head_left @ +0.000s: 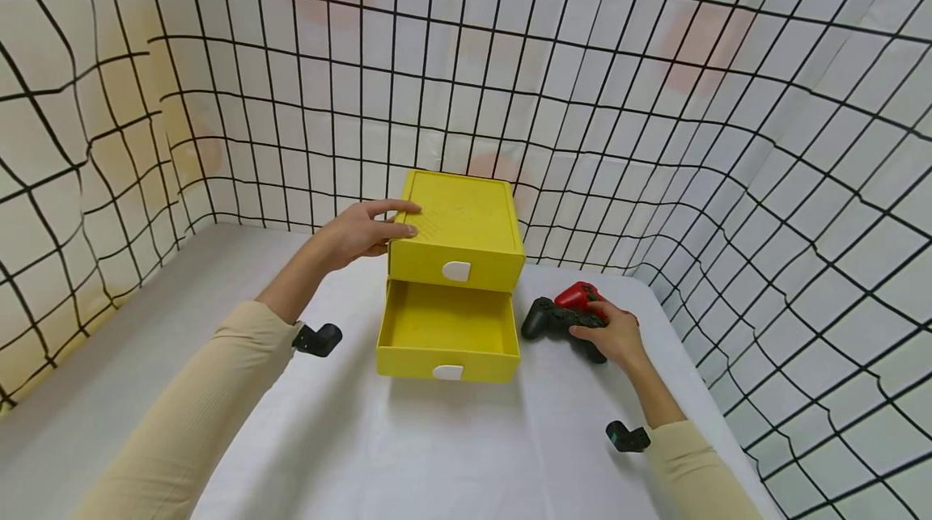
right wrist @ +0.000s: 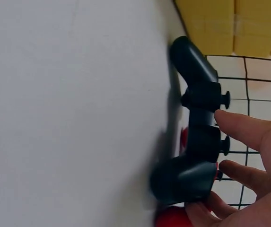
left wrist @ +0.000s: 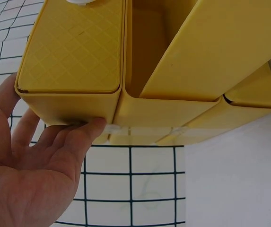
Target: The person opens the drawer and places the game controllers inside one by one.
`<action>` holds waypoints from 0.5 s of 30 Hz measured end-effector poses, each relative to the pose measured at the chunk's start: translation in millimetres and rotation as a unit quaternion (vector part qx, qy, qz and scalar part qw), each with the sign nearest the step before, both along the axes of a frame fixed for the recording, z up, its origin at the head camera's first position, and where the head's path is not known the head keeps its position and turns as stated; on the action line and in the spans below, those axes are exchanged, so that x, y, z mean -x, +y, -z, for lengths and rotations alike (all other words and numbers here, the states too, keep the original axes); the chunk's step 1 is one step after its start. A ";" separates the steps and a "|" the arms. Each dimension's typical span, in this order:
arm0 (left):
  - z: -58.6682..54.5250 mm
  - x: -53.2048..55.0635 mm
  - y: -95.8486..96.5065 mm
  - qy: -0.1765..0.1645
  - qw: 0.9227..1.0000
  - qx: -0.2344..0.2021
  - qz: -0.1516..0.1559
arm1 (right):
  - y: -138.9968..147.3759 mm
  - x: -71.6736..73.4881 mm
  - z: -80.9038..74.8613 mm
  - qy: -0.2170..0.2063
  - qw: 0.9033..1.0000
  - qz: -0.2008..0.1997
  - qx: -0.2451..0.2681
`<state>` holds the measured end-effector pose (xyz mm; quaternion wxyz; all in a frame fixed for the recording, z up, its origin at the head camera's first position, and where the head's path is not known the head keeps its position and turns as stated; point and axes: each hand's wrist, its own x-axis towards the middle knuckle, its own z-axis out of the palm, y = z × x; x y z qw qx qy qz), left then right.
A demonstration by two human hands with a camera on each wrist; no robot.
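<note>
A yellow drawer unit stands with its top drawer closed and the drawer below pulled out, nothing inside it. My left hand rests at the unit's upper left edge, two fingertips on the top; the left wrist view shows other fingers along the side wall. At the right, my right hand is over a black game controller. In the right wrist view its fingertips are right at the controller's upper face, near the thumbsticks, with lower fingers beside one handle. A red game controller lies behind, partly hidden.
A white-covered table carries everything. Black grid netting over pale patterned cloth encloses the back and both sides. The unit's back stands close to the netting. Small black wrist cameras are worn on both wrists.
</note>
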<state>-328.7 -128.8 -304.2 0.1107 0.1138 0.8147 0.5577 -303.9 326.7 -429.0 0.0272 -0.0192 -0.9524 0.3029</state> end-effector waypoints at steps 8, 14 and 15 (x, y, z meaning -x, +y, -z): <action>-0.8 -1.3 -0.1 -0.003 1.000 -0.008 0.003 | -0.9 -0.2 11.8 0.006 1.000 0.021 0.011; -1.4 -2.2 -0.7 0.000 1.000 -0.010 0.004 | -1.2 -1.0 14.0 -0.010 1.000 0.023 0.014; -1.4 -2.2 -0.7 0.000 1.000 -0.010 0.004 | -1.3 -0.9 13.9 -0.013 1.000 0.023 0.014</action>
